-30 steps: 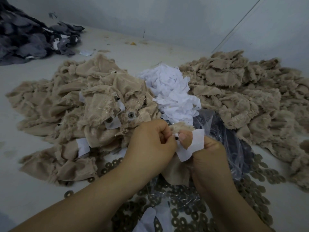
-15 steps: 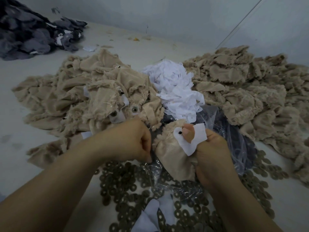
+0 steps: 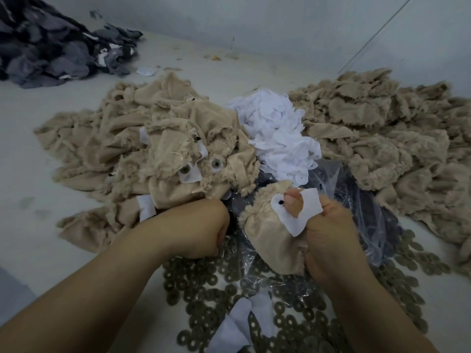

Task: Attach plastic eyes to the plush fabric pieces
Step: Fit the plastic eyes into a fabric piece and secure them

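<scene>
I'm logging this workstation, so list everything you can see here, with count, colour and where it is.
plush piece: one, beige, held at centre
white patch: one, on that piece, a dark post through it
finished pile: one heap, beige, centre left
uncut-looking pile: one heap, beige, right
white scraps: one heap, between the beige piles
washers: many, dark, foreground
plastic bag: one, clear, centre right
dark fabric: one heap, grey, top left
left hand: fingers curled, over washers
right hand: grips plush piece

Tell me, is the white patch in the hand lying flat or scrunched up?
Flat. The white patch lies spread on the beige plush piece, pinned under the right hand's thumb.
</scene>
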`<state>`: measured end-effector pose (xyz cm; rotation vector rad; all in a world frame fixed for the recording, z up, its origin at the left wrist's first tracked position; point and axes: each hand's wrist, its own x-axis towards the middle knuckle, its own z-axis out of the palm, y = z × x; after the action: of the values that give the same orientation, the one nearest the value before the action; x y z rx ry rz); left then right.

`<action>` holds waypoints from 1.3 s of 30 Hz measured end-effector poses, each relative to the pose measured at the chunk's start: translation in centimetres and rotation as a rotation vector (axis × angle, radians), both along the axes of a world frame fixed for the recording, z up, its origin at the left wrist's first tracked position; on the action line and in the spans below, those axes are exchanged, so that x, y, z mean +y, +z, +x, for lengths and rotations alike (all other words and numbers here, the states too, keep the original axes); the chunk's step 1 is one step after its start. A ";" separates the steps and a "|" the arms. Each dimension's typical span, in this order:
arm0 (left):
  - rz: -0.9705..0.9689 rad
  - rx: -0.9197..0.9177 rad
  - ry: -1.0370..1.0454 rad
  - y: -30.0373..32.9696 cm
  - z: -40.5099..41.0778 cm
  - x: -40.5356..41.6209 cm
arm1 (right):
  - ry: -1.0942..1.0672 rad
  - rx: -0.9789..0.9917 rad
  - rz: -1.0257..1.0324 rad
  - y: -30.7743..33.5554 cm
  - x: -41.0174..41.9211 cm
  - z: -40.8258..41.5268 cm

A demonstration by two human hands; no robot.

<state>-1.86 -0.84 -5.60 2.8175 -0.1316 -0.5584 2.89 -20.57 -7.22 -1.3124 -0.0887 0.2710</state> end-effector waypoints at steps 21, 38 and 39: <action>-0.337 -1.021 -0.048 1.0 -0.6 -5.8 | 0.030 -0.119 -0.171 -0.3 -0.5 -0.2; -0.786 -0.726 0.303 1.5 0.0 -5.3 | 0.015 -0.197 -0.185 0.5 -0.6 -0.6; -0.798 -0.719 0.321 1.5 0.0 -5.4 | 0.012 -0.204 -0.183 0.5 -0.6 -0.6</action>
<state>-1.85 -6.20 -4.08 2.0487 -0.0215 0.4979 2.26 -21.18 -6.73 -1.5198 -0.2488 0.1578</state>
